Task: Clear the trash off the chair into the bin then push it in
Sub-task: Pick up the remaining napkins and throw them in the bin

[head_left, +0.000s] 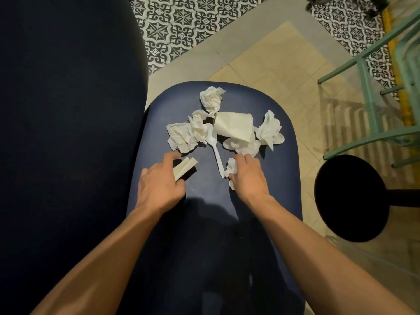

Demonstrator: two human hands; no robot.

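Left grip [159, 181] pinched a folded white paper [184, 166] between thumb and fingers. Right grip [248, 178] was curled on a crumpled tissue [231, 167], touching a white plastic utensil [216, 153]. Other tissues [211, 98] and a tipped paper cup [234, 126] lay farther out on the navy chair seat [209, 187].

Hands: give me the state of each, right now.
Left hand: grip closed on a folded white paper.
Right hand: grip closed on a crumpled tissue.
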